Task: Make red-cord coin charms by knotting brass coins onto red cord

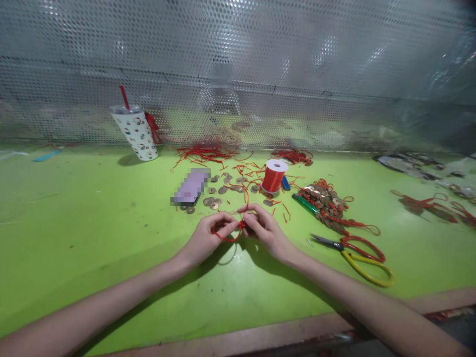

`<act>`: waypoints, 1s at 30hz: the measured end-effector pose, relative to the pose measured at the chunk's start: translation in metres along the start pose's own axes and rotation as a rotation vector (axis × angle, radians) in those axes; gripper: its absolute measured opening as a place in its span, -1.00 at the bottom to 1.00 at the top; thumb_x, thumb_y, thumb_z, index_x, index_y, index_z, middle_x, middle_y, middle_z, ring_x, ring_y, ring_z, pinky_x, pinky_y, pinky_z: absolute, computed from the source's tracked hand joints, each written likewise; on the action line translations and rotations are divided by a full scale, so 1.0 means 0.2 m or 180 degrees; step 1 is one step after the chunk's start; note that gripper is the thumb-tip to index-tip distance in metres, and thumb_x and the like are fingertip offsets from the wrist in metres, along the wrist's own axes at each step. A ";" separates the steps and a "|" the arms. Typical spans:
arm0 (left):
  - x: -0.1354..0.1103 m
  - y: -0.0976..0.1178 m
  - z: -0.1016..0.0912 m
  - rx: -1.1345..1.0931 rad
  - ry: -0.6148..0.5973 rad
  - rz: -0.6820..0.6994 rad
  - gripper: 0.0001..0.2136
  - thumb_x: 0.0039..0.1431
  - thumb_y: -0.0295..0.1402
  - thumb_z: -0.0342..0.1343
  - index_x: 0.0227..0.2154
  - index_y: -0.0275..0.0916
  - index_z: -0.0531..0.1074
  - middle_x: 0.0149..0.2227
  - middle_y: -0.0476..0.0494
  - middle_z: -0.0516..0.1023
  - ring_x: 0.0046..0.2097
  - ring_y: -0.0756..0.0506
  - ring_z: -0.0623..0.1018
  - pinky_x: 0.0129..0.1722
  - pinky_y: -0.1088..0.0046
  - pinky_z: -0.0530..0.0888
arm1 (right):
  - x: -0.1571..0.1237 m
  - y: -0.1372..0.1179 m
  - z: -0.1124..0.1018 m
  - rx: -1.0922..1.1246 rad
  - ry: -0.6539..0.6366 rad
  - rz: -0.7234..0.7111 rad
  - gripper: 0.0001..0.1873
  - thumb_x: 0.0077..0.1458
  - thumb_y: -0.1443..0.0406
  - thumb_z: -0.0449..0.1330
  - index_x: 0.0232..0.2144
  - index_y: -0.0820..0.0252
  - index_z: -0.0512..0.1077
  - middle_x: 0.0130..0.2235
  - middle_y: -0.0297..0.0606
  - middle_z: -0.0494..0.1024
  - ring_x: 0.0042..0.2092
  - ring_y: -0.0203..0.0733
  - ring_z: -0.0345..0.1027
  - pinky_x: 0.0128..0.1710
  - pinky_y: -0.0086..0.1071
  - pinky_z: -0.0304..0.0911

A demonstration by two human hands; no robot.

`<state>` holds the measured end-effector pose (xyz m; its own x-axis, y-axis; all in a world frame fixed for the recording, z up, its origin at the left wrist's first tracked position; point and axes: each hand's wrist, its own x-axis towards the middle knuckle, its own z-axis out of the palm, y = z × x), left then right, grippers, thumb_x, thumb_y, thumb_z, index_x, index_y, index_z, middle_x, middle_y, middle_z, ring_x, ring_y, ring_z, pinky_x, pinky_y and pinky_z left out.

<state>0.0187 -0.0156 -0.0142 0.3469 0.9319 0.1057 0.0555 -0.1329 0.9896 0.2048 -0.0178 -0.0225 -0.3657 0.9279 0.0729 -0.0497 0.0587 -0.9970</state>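
Both hands meet over the middle of the green table, pinching a red cord (231, 240) between them. My left hand (213, 230) is closed on the cord, which loops below its fingertips. My right hand (263, 229) pinches the same cord at a small red knot (242, 224); one strand rises above the fingers. Whether a coin hangs in the knot is hidden by the fingertips. Just beyond the hands lie loose round coins (212, 202) and a spool of red cord (273, 177) standing upright.
Scissors (344, 246) with red and yellow handles lie at right, beside strung coins (327, 201) and a green lighter-like object (305, 204). A phone (192, 187) lies behind my left hand. A tumbler (137, 133) with a straw and red cord scraps (208, 152) are near the perforated metal screen (178, 109).
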 end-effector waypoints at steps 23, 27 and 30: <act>0.01 -0.06 -0.01 0.0156 -0.0004 -0.0443 -0.68 0.12 -0.09 0.25 -0.40 -0.31 0.49 -0.57 0.05 0.32 -0.50 0.04 0.26 -0.48 0.51 0.14 | 0.02 0.03 0.00 -0.0456 0.0094 0.0027 -0.60 0.25 -0.03 0.19 -0.39 0.16 0.31 -0.52 -0.44 0.29 -0.50 -0.32 0.09 -0.50 -0.39 0.00; 0.01 -0.05 0.00 0.0043 -0.0217 -0.0519 -0.67 0.10 -0.07 0.27 -0.42 -0.30 0.49 -0.51 -0.02 0.43 -0.46 0.02 0.33 -0.45 0.49 0.20 | 0.01 0.04 0.00 -0.0709 0.0290 -0.0094 -0.64 0.27 0.02 0.17 -0.40 0.16 0.31 -0.53 -0.43 0.31 -0.49 -0.30 0.16 -0.49 -0.39 0.05; 0.01 -0.05 0.01 0.0044 -0.0293 -0.0628 -0.67 0.05 -0.09 0.31 -0.41 -0.31 0.50 -0.47 -0.05 0.49 -0.43 0.01 0.38 -0.42 0.48 0.25 | 0.01 0.03 0.01 -0.0788 0.0284 -0.0158 -0.68 0.28 0.06 0.16 -0.39 0.17 0.34 -0.49 -0.40 0.36 -0.46 -0.28 0.22 -0.46 -0.39 0.10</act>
<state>0.0212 -0.0133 -0.0246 0.4121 0.9057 -0.0999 0.1434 0.0438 0.9887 0.2024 -0.0167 -0.0286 -0.2845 0.9498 0.1304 0.1673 0.1832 -0.9687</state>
